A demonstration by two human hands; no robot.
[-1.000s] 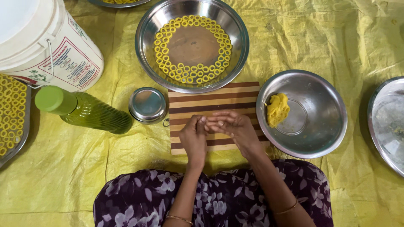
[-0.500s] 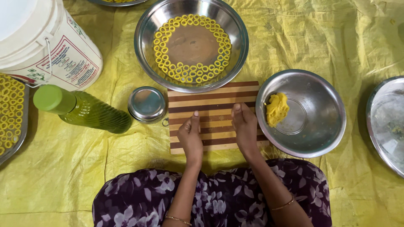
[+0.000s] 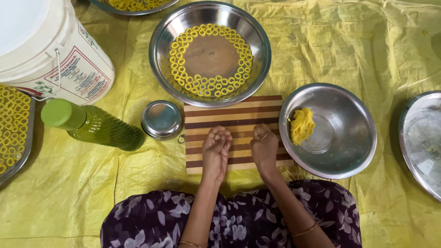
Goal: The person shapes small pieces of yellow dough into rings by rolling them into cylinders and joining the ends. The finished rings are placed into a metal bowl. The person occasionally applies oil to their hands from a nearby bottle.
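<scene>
From the head camera I see both hands resting on a rectangular wooden board with dark and light brown stripes (image 3: 232, 120), which lies on a crinkled yellow plastic sheet (image 3: 349, 41) spread over the floor. The left hand (image 3: 216, 149) sits near the middle of the board with its fingers (image 3: 219, 136) curled in toward the palm; the right hand (image 3: 264, 146) is just beside it, fingers bent under in a loose fist. Whether either hand has anything pinched inside I cannot tell — the knuckles hide it.

Just right of the board, touching its edge, stands a round steel bowl (image 3: 342, 151) with a lump of yellow dough (image 3: 302, 125) against its left wall. Above the board a larger steel bowl (image 3: 209, 20) holds small yellow dough rings (image 3: 206, 85) laid in a circle around its bare centre. Left of the board sits a small round steel lid (image 3: 161, 119), and beyond that a green plastic bottle with a green cap (image 3: 92, 126) lies on its side. A white plastic bucket (image 3: 50, 50) stands at the upper left, and a steel tray of more yellow rings (image 3: 14, 124) shows at the left edge. Another steel plate (image 3: 422, 138) is cut off at the right. A purple floral garment (image 3: 239, 220) covers the lap below.
</scene>
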